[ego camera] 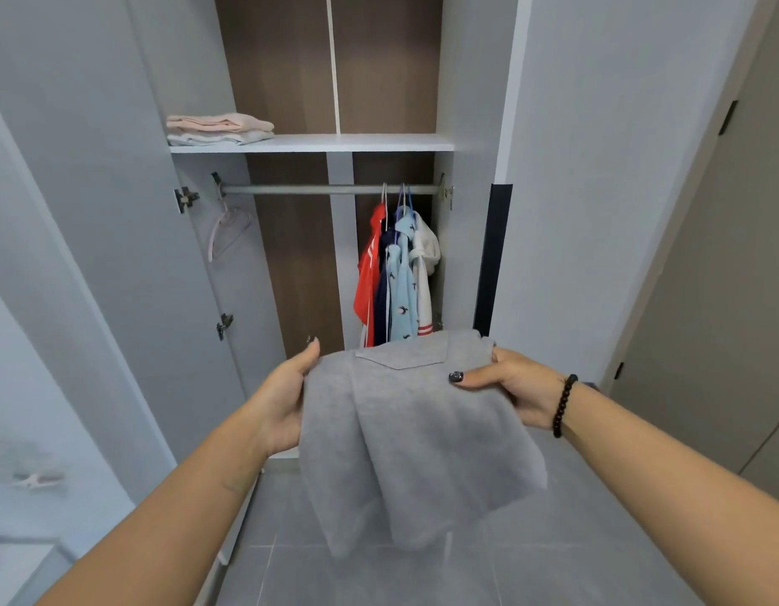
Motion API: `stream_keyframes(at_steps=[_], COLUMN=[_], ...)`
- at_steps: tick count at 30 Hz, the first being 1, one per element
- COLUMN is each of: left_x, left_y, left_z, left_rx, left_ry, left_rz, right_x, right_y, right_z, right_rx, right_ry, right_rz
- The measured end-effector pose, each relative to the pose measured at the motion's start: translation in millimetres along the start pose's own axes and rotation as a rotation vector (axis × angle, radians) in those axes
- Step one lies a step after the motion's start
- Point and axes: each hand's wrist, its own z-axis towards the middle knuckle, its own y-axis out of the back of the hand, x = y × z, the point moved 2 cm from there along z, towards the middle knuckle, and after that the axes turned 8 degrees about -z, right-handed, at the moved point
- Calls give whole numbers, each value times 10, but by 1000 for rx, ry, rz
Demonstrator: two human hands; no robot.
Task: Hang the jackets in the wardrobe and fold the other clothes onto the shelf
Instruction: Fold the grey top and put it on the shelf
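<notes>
While your left hand (287,400) and right hand (517,387) grip the folded grey garment (405,430) before the wardrobe: four jackets (396,277) hung; two folded items (219,129) at the shelf's (335,143) left end; grey piece outstanding.

Plain grey garment (405,439), red jacket (368,273), pale-blue bird-print jacket (403,295), pink folded clothes (219,122), white shelf (335,143).

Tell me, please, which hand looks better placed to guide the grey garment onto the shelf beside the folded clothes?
Probably the left hand. It holds the grey garment on the side below the folded clothes, which lie at the shelf's left end. The right hand grips the opposite edge, under the hanging jackets.
</notes>
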Motion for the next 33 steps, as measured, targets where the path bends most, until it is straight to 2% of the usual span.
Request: stream_keyframes(at_steps=[2,4,7,9,12,16,18,22,26,29,33], left_x=[-21,-63,-236,-430,-678,-965,-1161,-1641,-2098,-2360,-2602], left_y=[24,-4,-56,-69,-122,-265,-318,-393,-417,-380,-244], left_z=[-59,-119,-147,-145,-185,-318,-361,-469,-624,-664,-624], left_rx=[99,142,-85,-198,-167,-168,-220,-310,-421,-511,-609], left_ry=[-11,-10,-95,-218,-411,-658,-766,-1000,-1204,-1267,-1226], left_rz=[59,186,312,259,122,186,220,350,568,711,849], right_x=[163,324,560,686,913,1294,1489,1979,2406,2585,2689], right_y=[64,157,280,297,232,85,7,-82,-234,-435,-638], right_z=[71,176,313,364,396,358,331,272,286,359,508], right_rx=[9,-140,-473,-588,-579,-465,-463,-604,-688,-810,-935], right_ry=[-32,-48,-58,-37,75,268,355,559,704,802,827], right_rz=[-228,-411,-528,-435,-290,-225,-314,-568,-979,-1224,-1272])
